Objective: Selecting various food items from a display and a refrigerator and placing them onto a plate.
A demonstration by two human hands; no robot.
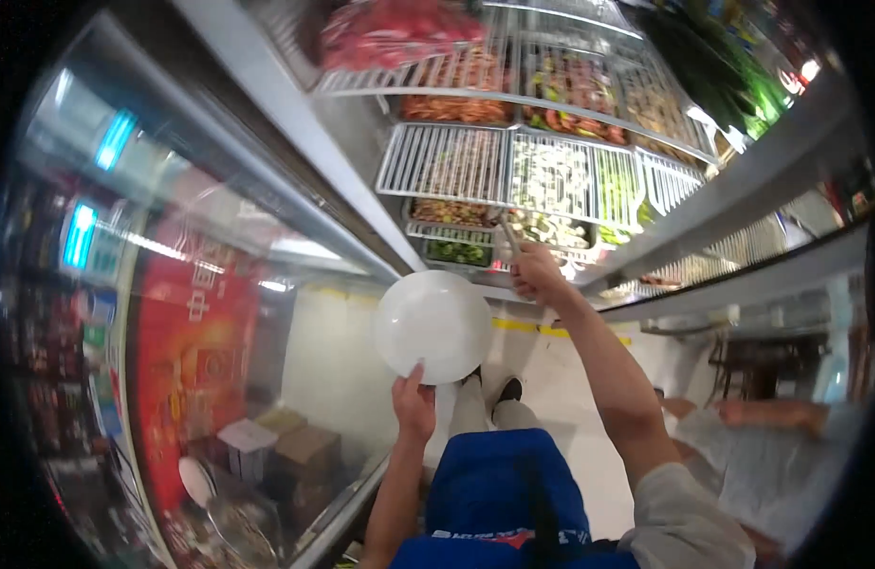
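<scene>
My left hand [414, 409] grips the near rim of a round white plate [434, 320], thumb on top. No food shows on the plate, which is held in front of an open display refrigerator. My right hand [540, 276] is closed around the handle of a slim utensil [510, 236], possibly tongs or a spoon; its tip is too blurred to tell. The utensil points at the low shelf, between a tray of small brown pieces [451, 212] and a tray of pale chunks [551, 231]. Below the brown pieces is a tray of dark green vegetables [457, 252].
White wire shelves [444, 160] above hold more food trays and a red plastic bag [402, 32]. A glass door [323, 220] stands on the left, and a door frame [729, 206] on the right. Cardboard boxes [306, 451] are beyond the left glass. Another person [757, 448] is close on the right.
</scene>
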